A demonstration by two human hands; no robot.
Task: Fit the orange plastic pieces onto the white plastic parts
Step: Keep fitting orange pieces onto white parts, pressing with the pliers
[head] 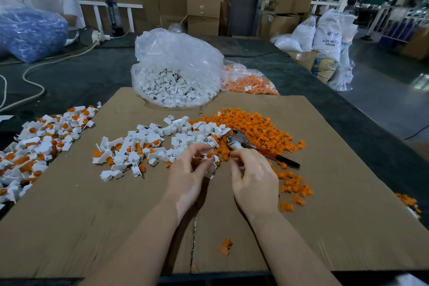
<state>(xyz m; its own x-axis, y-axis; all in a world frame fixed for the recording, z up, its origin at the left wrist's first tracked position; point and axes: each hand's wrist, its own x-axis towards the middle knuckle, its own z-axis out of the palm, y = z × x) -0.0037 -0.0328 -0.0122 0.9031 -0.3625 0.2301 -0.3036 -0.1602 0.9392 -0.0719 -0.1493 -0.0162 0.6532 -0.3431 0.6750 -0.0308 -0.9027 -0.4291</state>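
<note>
Just above the brown cardboard sheet (325,193), the left hand (188,176) pinches a small white plastic part with an orange plastic piece (210,158), its long axis unclear, while the right hand (253,176), fingers curled on something unclear, sits just beside.

There is 1 view, taken from the person's head and tilted forward and down over the worktop (325,90). It is wide-angle, so straight edges bow toward the corners. Both forearms enter from 6 o'clock, and the left hand (189,170) and right hand (251,175) sit close below the lens near centre. Toward 12 o'clock the view reaches far across a warehouse hall.
</note>
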